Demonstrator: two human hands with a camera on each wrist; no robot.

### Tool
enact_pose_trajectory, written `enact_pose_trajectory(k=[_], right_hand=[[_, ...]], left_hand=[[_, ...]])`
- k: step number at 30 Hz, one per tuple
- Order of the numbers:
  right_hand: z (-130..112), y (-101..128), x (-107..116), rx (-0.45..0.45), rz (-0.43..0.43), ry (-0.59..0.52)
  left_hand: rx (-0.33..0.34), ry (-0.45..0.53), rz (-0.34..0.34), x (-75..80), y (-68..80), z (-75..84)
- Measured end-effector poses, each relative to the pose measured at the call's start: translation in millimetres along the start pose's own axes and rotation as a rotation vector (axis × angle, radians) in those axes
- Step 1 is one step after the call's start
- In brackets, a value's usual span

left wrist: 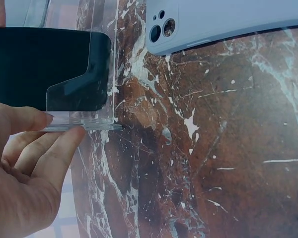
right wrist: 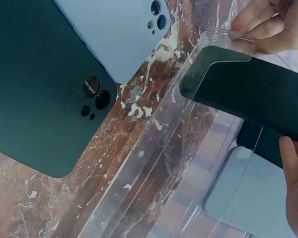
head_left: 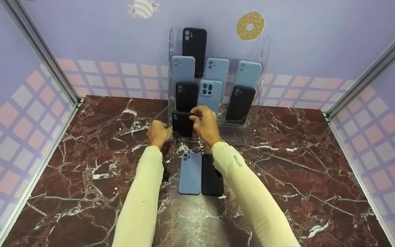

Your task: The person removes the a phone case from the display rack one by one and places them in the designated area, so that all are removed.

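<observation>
A black phone case (head_left: 182, 124) stands in the lowest front tier of a clear acrylic display stand (head_left: 214, 135). My right hand (head_left: 207, 126) pinches this case near its upper right corner. Its lower end sits behind the stand's transparent front lip, as the left wrist view shows. At the stand's left side, my left hand (left wrist: 32, 173) pinches the clear edge between thumb and fingers, just beside the case. In front of the stand, a blue phone case (head_left: 190, 175) and another black phone case (head_left: 212, 180) lie side by side on the table, the black one partly covered by my right sleeve.
Upper tiers hold several black and light blue cases, including a blue case with a large camera opening (head_left: 214, 91) and a black case on the right (head_left: 240, 103). The marbled table (head_left: 91, 199) meets patterned purple walls (head_left: 108, 41) behind and at both sides.
</observation>
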State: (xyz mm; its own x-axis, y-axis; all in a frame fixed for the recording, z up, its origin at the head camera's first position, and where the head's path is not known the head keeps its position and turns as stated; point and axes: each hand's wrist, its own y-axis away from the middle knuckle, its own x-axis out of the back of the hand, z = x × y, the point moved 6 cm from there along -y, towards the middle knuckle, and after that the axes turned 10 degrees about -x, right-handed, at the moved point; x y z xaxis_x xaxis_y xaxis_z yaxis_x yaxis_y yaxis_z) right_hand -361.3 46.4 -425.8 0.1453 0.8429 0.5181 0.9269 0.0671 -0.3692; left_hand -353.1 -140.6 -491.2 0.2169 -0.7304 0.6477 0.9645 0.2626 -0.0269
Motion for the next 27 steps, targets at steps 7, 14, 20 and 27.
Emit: enact_pose_trajectory(k=[7,14,20,27], right_hand=[[-11.8,0.1,15.8,0.116,0.087,0.004],[-25.7,4.2,40.8,0.163,0.108,-0.017],[-28.1,7.5,65.3,0.131,0.069,-0.026],[-14.8,14.8,100.5,0.033,0.011,-0.017]], left_hand=[[-0.016,0.002,0.002,-0.6,-0.5,1.0],[-0.002,0.001,-0.006,0.5,0.3,0.8],[0.002,0.004,-0.005,1.0,1.8,1.8],[-0.007,0.007,-0.010,-0.7,2.5,2.4]])
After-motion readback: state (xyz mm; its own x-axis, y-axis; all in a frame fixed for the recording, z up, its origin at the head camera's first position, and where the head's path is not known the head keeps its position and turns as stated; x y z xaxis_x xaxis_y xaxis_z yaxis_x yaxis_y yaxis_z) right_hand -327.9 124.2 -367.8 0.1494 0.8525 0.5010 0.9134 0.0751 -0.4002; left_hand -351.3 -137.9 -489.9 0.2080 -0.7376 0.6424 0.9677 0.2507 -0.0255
